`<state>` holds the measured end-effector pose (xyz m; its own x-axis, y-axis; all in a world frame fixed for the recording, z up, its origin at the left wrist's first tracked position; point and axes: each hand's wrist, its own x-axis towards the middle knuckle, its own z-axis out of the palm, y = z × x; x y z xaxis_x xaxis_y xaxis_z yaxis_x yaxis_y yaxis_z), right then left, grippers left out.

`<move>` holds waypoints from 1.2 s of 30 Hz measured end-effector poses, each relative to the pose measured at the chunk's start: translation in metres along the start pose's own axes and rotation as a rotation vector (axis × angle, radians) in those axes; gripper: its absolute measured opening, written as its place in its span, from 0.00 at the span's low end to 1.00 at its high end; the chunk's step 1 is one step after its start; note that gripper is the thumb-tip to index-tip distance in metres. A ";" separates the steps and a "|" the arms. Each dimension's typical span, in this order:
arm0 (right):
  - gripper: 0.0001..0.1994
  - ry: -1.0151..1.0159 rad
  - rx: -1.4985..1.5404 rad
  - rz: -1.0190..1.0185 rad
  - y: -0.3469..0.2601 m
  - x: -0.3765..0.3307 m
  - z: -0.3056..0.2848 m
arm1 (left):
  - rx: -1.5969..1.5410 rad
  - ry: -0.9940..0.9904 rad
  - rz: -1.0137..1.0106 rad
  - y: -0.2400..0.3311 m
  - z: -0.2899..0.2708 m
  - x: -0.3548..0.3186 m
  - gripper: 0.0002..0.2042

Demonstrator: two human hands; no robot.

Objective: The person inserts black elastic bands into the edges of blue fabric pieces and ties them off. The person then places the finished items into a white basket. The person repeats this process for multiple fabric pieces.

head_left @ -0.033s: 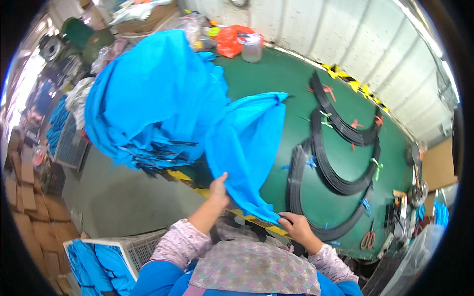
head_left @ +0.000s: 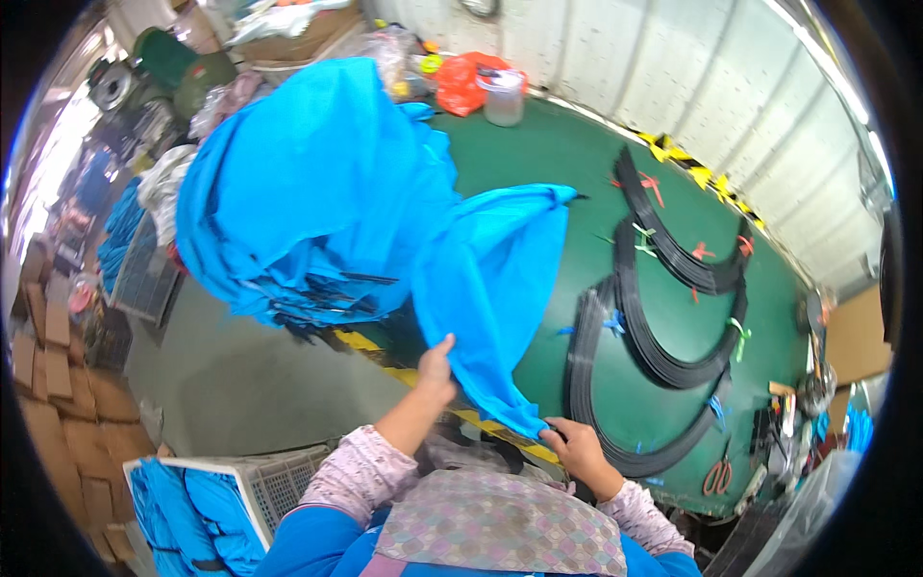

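Note:
A bright blue fabric piece (head_left: pixel 490 288) stretches from the table's front edge toward the middle of the green tabletop. Its near end narrows to a corner, which my right hand (head_left: pixel 579 450) pinches between thumb and fingers. On the left edge of the same piece, my left hand (head_left: pixel 436 373) is closed with the thumb on top; its fingertips are partly hidden. Beyond and to the left, a large heap of blue fabric (head_left: pixel 308 163) with dark frayed ends at its near side touches the held piece.
Bundles of curved black strips (head_left: pixel 663 361), tied with coloured ties, lie right on the green table (head_left: pixel 519 149). Scissors (head_left: pixel 717 477) rest near the right corner. A plastic tub (head_left: pixel 503 104) and red bag (head_left: pixel 465 82) stand by the wall. A white crate (head_left: pixel 252 469) holds blue fabric lower left.
The whole view has shifted slightly, so the table and fabric sit a little farther right. Both hands keep their grip on the fabric.

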<state>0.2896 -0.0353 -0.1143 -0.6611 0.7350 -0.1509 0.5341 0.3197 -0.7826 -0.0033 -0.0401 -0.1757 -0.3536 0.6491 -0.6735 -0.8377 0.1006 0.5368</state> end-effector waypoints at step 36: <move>0.58 -0.063 -0.366 -0.464 -0.239 0.343 0.255 | 0.694 0.946 0.771 0.412 -0.158 0.060 0.23</move>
<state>-0.1992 -0.0119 -0.1327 -0.8931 0.4355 0.1130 0.3212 0.7930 -0.5177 -0.4355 -0.0790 -0.0750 -0.9994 -0.0077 -0.0323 -0.0320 0.4835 0.8747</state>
